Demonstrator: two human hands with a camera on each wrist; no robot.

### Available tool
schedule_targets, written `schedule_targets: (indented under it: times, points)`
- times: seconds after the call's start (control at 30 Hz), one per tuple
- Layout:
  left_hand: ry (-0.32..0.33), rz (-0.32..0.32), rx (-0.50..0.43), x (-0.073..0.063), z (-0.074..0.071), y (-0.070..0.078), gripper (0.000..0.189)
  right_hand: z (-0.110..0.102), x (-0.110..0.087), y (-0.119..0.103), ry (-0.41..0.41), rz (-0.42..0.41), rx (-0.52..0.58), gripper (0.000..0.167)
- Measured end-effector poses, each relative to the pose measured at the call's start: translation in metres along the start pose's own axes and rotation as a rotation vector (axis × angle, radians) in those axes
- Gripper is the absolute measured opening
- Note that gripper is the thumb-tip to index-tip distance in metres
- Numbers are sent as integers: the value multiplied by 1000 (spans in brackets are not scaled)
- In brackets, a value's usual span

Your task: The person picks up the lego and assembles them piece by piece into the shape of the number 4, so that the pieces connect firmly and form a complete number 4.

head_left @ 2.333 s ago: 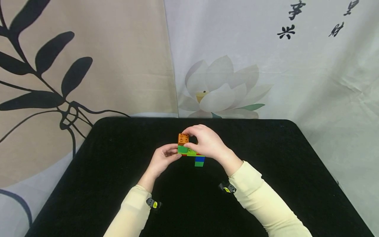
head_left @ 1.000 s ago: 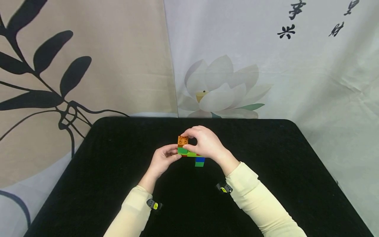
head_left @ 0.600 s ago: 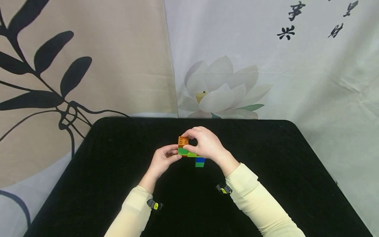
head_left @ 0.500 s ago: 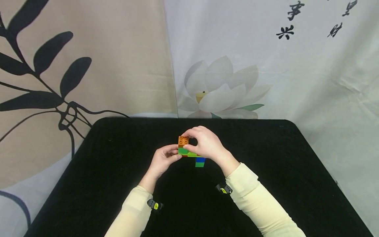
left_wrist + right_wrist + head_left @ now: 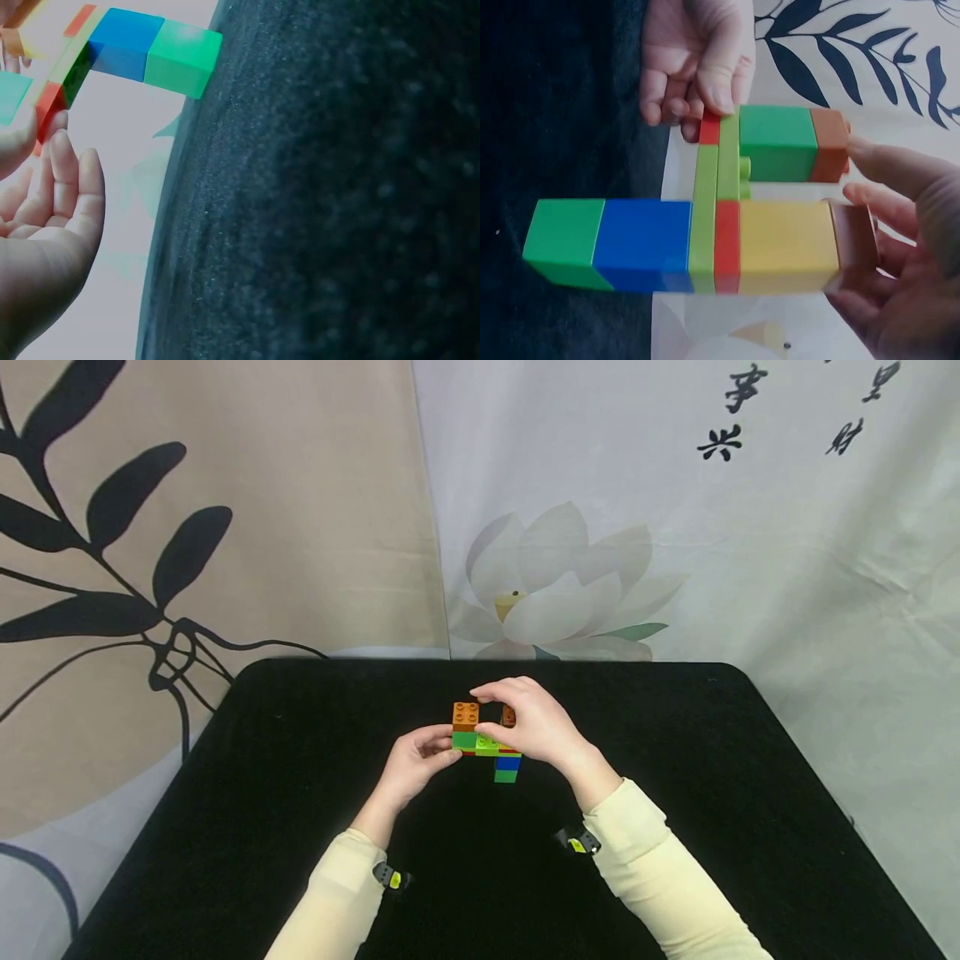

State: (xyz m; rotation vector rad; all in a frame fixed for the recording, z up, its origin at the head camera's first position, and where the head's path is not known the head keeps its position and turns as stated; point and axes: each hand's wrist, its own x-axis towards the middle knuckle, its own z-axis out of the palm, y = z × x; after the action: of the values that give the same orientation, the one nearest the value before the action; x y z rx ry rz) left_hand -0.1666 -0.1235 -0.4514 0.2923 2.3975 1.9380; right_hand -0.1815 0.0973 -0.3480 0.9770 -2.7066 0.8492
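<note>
A toy brick build is held up in the middle of the head view. Its left column has an orange brick (image 5: 465, 717) on a green brick (image 5: 463, 741). Lime and red plates (image 5: 705, 217) join this to a second column: a yellow brick (image 5: 787, 244) topped by a brown-orange brick (image 5: 856, 236), with a blue brick (image 5: 507, 763) and a green brick (image 5: 505, 777) below. My left hand (image 5: 408, 768) pinches the plates' left end by a red piece (image 5: 49, 105). Around the build's top, my right hand (image 5: 536, 722) has thumb and fingers spread, its fingertips off the left orange brick.
A black cloth-covered table (image 5: 480, 877) lies beneath both hands. Behind it hangs a printed fabric backdrop (image 5: 337, 527) with leaves, a lotus and written characters. Each wrist carries a small black camera (image 5: 390, 877).
My right hand has let go of the left orange brick and shifted slightly right, baring the second orange brick behind it. My left hand keeps its hold, nearly still.
</note>
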Motion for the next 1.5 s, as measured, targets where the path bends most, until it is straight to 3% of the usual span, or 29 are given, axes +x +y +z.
schedule_targets:
  times: [0.37, 0.6, 0.8, 1.3, 1.5]
  points:
    - [7, -27, 6, -3, 0, 0, 33, 3, -31, 30, 78, 146, 293, 53]
    - [4, -26, -18, -4, -1, 0, 32, 20, -50, 45, 124, 273, 479, 54]
    - [4, -23, -36, -4, -1, -1, 34, 38, -61, 51, 141, 328, 590, 50]
    - [-11, -25, -44, -6, -1, -4, 38, 50, -66, 51, 200, 342, 708, 40]
    - [-43, -17, -65, -12, -2, 13, 38, 38, -65, 39, 172, 383, 711, 36]
